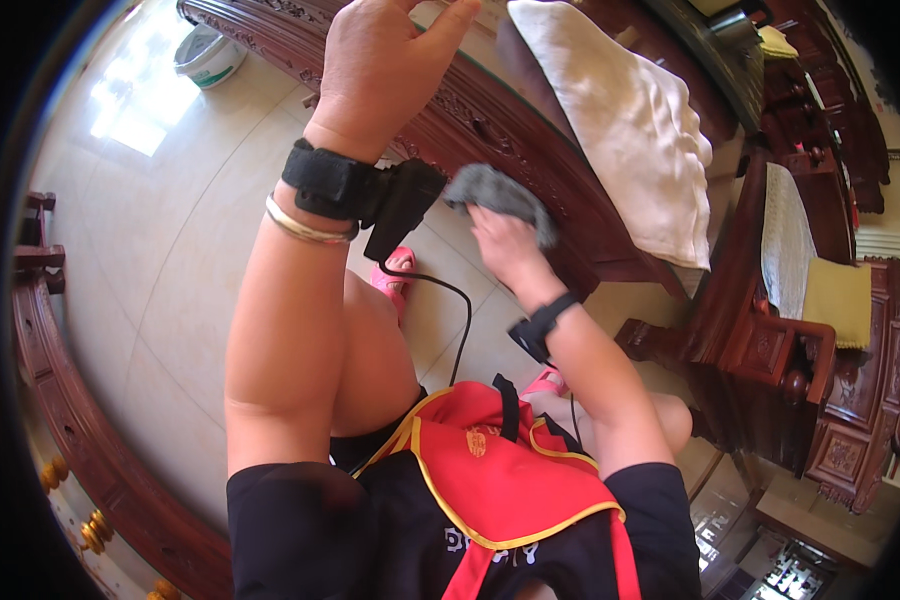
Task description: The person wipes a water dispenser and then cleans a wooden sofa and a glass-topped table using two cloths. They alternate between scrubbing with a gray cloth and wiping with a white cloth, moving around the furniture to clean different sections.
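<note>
My right hand (506, 247) grips a grey cloth (495, 193) against the carved side of a dark red-brown wooden table (487, 131). The cloth is bunched beneath and ahead of the fingers. At the top of the view, my left hand (382, 71) is raised over the table's edge, its thumb spread from the fingers. Its fingertips run out of the picture, and nothing shows in its grasp. On the glass-covered tabletop lies a wrinkled white cloth (622, 127), to the right of my left hand. Both wrists carry black strapped devices, and the left also wears a bangle (307, 225).
A white bucket (208, 56) stands on the tiled floor (165, 247) at upper left. A carved wooden bench (97, 457) curves along the left. Carved wooden chairs (780, 352) with a yellow cloth (838, 301) are on the right. A black cable (465, 315) hangs from the left wrist device.
</note>
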Demonstrator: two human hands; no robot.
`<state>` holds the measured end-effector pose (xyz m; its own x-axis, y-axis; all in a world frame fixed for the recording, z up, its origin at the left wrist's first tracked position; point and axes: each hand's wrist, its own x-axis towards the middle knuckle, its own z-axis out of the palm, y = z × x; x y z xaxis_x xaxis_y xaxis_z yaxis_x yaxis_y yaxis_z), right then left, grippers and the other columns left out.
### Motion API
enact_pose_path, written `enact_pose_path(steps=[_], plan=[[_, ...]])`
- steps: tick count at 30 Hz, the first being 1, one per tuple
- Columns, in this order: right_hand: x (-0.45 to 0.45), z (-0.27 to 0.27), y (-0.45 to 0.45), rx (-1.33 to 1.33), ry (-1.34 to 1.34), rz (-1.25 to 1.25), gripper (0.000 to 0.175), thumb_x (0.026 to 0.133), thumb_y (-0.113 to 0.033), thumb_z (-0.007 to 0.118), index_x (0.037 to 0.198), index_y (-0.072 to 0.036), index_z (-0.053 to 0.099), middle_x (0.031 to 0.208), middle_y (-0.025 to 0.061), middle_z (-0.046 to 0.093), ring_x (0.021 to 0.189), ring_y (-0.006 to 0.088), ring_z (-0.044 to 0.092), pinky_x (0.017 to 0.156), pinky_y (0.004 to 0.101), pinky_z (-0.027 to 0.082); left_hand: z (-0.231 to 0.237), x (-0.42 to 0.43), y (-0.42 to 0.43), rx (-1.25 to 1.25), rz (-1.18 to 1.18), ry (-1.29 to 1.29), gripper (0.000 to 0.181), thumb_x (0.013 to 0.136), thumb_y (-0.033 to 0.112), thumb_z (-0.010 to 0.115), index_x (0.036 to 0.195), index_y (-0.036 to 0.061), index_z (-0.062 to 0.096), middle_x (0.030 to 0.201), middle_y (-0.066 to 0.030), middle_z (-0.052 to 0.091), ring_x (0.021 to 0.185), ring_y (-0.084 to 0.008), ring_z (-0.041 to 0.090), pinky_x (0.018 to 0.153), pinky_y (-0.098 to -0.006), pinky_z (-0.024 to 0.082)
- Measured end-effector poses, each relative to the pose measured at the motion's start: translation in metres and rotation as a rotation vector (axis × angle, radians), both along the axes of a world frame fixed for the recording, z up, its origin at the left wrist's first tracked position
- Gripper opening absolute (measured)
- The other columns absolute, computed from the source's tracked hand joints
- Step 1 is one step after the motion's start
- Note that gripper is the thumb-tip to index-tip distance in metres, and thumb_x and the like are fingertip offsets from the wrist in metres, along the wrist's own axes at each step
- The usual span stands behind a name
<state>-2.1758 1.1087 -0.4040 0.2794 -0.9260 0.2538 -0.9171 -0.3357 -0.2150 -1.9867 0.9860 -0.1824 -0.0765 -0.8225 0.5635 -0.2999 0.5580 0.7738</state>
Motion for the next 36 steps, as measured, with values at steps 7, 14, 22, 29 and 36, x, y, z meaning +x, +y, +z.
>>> enact_pose_path(steps=[7,14,22,29,36], plan=[[0.086,0.016,-0.123,0.205,0.068,-0.009,0.034,0.092,-0.014,0.041,0.121,-0.014,0.059,0.111,0.0076,0.067,0.1,0.0287,0.066,0.084,0.0434,0.052,-0.008,0.019,-0.007,-0.2,-0.035,0.021,0.019,0.085,0.017,0.068,0.096,0.002,0.068,0.093,-0.0113,0.069,0.079,-0.0251,0.066,0.076,-0.0318,0.051],[0.011,-0.006,-0.028,0.25,0.092,-0.004,0.038,0.093,-0.022,0.051,0.13,-0.015,0.056,0.119,0.007,0.065,0.104,0.0278,0.064,0.088,0.0408,0.051,-0.008,0.0,-0.007,-0.217,-0.064,0.067,0.012,0.083,0.008,0.066,0.092,-0.0006,0.066,0.08,-0.0147,0.065,0.07,-0.0244,0.063,0.065,-0.0328,0.049],[-0.088,0.044,0.138,0.437,0.329,-0.152,0.051,0.085,-0.037,0.066,0.126,-0.008,0.059,0.116,0.0093,0.066,0.1,0.0286,0.065,0.085,0.0398,0.053,-0.013,-0.003,0.001,-0.117,-0.111,0.006,0.013,0.082,0.013,0.067,0.088,0.0011,0.066,0.081,-0.0149,0.064,0.07,-0.0278,0.063,0.065,-0.0357,0.05],[-0.071,0.047,0.1,0.359,0.341,-0.067,0.052,0.083,-0.04,0.068,0.123,-0.007,0.061,0.114,0.0105,0.066,0.101,0.0286,0.064,0.085,0.0401,0.052,-0.019,0.006,-0.007,-0.056,-0.11,-0.045,0.014,0.085,0.015,0.064,0.09,0.0023,0.066,0.084,-0.0118,0.065,0.074,-0.0253,0.063,0.069,-0.0348,0.051],[0.037,0.029,-0.067,0.297,0.157,0.043,0.045,0.082,-0.035,0.069,0.115,-0.007,0.06,0.103,0.013,0.068,0.094,0.0324,0.065,0.081,0.044,0.052,-0.025,0.002,-0.009,-0.094,-0.078,-0.065,0.018,0.083,0.023,0.066,0.087,0.0056,0.068,0.087,-0.0128,0.067,0.08,-0.0337,0.064,0.073,-0.0402,0.052]])
